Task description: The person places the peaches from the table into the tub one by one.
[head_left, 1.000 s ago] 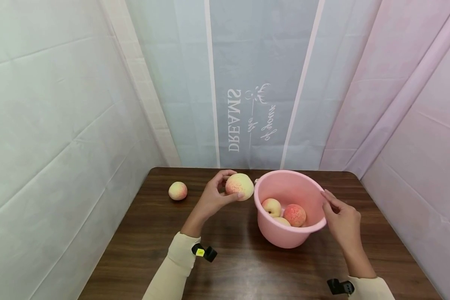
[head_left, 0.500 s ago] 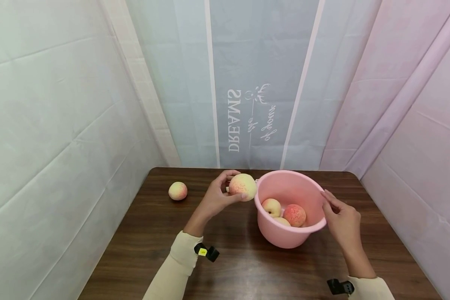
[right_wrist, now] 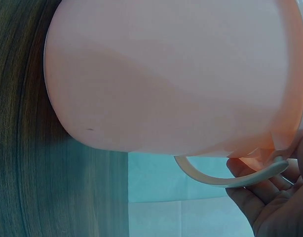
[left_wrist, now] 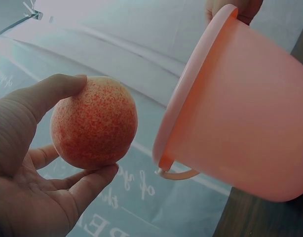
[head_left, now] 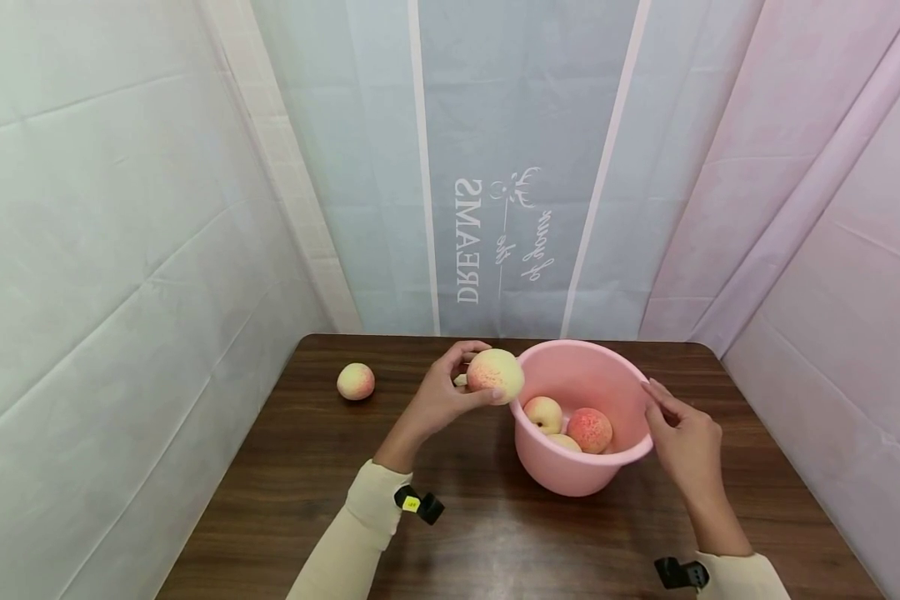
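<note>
My left hand grips a yellow and red peach, thumb on the near side, fingers behind. In the left wrist view the peach shows its red, speckled side, apart from the bucket's rim. The pink bucket stands on the table, right of that peach. Its rim is pinched at the right by my right hand. In the right wrist view those fingers lie by the handle's end. Inside the bucket are a pale peach, a red peach and a partly hidden pale one.
Another peach lies on the dark wooden table, near its far left. Pale cloth walls in the left, the right and the back. The back cloth has white lettering.
My left hand has carried its peach a little to the right, up to the bucket's left rim as the head view shows it. The right hand and bucket have stayed put.
</note>
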`<state>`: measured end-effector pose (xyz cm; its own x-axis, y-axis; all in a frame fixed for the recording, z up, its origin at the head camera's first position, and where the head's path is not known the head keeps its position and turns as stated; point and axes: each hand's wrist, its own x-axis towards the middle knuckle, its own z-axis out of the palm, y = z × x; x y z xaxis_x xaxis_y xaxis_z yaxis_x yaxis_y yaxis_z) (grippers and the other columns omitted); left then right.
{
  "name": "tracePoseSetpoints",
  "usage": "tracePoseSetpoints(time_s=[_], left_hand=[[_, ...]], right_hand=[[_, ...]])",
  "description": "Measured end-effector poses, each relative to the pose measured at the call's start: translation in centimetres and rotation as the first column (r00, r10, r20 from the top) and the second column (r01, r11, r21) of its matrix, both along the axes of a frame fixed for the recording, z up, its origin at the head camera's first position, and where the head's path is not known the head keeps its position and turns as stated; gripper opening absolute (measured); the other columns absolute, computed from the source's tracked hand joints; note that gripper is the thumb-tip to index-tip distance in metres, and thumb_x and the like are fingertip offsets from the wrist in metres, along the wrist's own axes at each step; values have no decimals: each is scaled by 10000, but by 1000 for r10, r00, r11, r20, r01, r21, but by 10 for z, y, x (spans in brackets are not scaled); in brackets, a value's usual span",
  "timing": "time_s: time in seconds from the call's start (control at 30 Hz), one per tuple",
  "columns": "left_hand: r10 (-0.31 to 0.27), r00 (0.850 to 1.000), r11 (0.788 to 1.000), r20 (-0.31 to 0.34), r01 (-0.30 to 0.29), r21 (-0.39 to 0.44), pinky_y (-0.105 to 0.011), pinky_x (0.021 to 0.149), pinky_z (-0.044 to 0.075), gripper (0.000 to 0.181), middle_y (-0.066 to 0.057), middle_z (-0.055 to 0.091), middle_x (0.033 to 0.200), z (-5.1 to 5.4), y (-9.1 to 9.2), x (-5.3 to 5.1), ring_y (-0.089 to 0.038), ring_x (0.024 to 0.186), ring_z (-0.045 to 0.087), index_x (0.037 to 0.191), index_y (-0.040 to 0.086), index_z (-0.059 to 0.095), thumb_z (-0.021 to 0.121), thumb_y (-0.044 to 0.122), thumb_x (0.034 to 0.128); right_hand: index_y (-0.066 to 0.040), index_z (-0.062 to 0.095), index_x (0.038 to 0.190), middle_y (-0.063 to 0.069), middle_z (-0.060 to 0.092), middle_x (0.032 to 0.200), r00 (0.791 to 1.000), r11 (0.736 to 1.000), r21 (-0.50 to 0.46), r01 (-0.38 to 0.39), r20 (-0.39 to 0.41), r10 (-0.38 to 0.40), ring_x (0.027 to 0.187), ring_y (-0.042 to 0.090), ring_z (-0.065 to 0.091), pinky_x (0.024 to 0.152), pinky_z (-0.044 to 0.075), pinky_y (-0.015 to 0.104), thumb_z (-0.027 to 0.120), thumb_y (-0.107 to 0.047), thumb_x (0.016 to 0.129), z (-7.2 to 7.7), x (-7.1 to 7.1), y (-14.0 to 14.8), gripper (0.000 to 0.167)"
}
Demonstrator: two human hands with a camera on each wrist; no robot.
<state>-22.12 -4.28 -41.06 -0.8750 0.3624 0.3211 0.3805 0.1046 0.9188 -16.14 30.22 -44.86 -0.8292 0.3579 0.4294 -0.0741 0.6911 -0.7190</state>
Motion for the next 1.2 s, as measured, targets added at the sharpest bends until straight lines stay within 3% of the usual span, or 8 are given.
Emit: tracePoseSetpoints(time_s=[0.17,0.47,0.7,0.77,0.87,0.97,1.2], left_hand=[[-13,1000,1000,-6,13,-9,-356,871,565,641,-55,614,1219,1,3,-1,-226,1086,595,1378,146,545,864,179,822],[-38,999,999,14,37,15,-473,936,542,644,-52,598,1216,1,7,-2,-226,1122,577,1372,158,550,870,160,814],[-49,999,999,20,49,14,-416,932,551,628,-44,595,1213,3,11,-2,-218,1100,589,1364,184,553,866,169,820],[-52,998,999,22,52,16,-389,927,552,615,-40,598,1208,3,12,-2,-208,1089,594,1348,203,561,868,164,816],[-68,997,997,20,67,33,-364,916,555,609,-56,597,1206,3,15,-2,-207,1082,601,1340,184,566,868,138,813],[-82,997,996,13,81,47,-354,917,554,601,-68,596,1206,4,17,-2,-208,1087,605,1336,161,568,862,111,814],[-75,997,997,6,74,34,-346,930,549,601,-55,589,1202,4,20,-2,-204,1092,604,1333,179,570,865,122,812]], right_hand=[[-111,734,1243,34,689,1267,1000,1000,-3,-2,-8,2,898,-204,506,611,417,51,651,-181,975,1,0,0,289],[-108,737,1238,36,691,1263,1000,1000,-7,2,-2,-2,918,-168,546,617,415,50,656,-169,971,1,0,-1,286],[-112,742,1233,30,694,1257,1000,1000,8,6,-8,-6,896,-194,523,618,399,58,659,-178,971,2,0,-1,283],[-119,745,1229,31,696,1255,1000,1000,11,9,-12,-9,922,-149,566,626,394,55,660,-174,969,1,0,0,279],[-127,748,1226,31,697,1253,1000,1000,9,11,-16,-11,1028,74,671,654,385,44,661,-157,963,1,0,-1,279],[-132,751,1223,37,697,1249,1000,1000,10,12,-19,-11,1092,256,667,677,374,36,661,-145,958,1,0,-1,280],[-138,755,1219,20,699,1246,1000,1000,12,27,-12,-26,1081,151,654,696,380,32,661,-149,957,2,-1,-2,278]])
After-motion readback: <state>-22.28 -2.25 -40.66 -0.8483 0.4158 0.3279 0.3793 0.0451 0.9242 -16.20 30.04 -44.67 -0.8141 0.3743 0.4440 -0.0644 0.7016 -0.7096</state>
